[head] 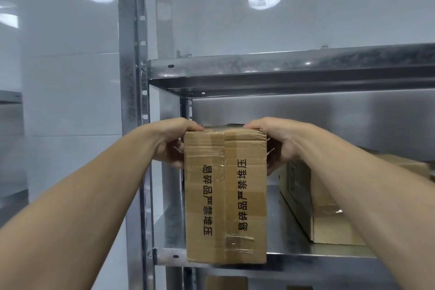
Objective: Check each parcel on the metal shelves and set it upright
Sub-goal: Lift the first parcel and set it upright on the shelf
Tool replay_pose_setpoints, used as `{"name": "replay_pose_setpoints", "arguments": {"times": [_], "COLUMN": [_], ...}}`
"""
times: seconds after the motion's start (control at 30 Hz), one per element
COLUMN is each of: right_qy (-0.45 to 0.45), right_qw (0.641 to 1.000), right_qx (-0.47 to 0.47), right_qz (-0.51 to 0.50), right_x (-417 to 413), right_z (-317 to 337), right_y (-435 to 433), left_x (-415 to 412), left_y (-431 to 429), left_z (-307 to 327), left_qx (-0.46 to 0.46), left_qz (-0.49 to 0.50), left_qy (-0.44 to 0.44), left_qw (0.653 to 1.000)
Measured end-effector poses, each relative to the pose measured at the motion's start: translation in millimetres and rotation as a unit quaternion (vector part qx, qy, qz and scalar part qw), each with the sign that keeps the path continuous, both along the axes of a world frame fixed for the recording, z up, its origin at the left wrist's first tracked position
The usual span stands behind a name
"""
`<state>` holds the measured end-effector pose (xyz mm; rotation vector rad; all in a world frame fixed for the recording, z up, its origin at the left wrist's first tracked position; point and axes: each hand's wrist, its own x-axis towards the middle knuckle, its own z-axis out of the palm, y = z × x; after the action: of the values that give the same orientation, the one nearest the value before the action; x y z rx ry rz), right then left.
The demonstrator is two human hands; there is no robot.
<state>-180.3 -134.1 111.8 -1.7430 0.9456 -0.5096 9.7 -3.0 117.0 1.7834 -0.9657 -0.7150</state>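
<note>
One upright parcel [226, 195], one flat parcel [306, 209], left hand [173, 142], right hand [279, 146].

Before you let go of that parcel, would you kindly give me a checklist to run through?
1. Left hand and right hand both hold the parcel at its top: ok.
2. Parcel stands straight, not leaning: ok.
3. Print reads upright: not ok, it runs sideways.
4. Base fully on the shelf: cannot tell, it hides the front lip.
5. Gap to the neighbouring box: ok.
6. Clearance under the upper shelf: ok.
</note>
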Motion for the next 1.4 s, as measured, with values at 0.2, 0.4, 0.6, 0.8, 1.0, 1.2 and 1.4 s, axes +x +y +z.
{"name": "replay_pose_setpoints", "arguments": {"times": [0.2, 0.4, 0.6, 0.8, 1.0, 1.2, 1.4], "right_qy": [0.009, -0.011, -0.078, -0.175, -0.235, -0.198, -0.101], "right_qw": [1.000, 1.000, 0.995, 0.983, 0.971, 0.977, 0.990], "right_qx": [-0.017, -0.025, -0.063, -0.040, 0.029, 0.075, 0.100], "right_qz": [0.016, 0.013, -0.004, 0.027, -0.019, -0.037, -0.022], "right_x": [0.7, -1.0, -10.4, -16.2, -12.6, -10.1, -12.9], "right_z": [1.0, -1.7, -4.3, -21.2, -57.8, -79.1, -69.4], "right_y": [1.1, 5.4, 8.8, 5.3, -2.4, -9.6, -7.0], "left_x": [0.3, -0.7, -3.4, -1.9, 1.9, 3.7, 13.8], "left_y": [-4.0, 0.1, 8.3, 7.3, 1.9, -2.6, -6.8], "left_z": [1.8, -1.3, -4.5, -30.8, -75.5, -90.5, -77.1], "left_qx": [0.013, -0.009, -0.090, -0.197, -0.221, -0.129, -0.034], "left_qz": [-0.027, -0.024, -0.030, -0.019, -0.021, -0.025, -0.030], "left_qy": [-0.019, -0.017, -0.018, 0.067, 0.173, 0.184, 0.128], "left_qw": [0.999, 1.000, 0.995, 0.978, 0.960, 0.974, 0.991]}}
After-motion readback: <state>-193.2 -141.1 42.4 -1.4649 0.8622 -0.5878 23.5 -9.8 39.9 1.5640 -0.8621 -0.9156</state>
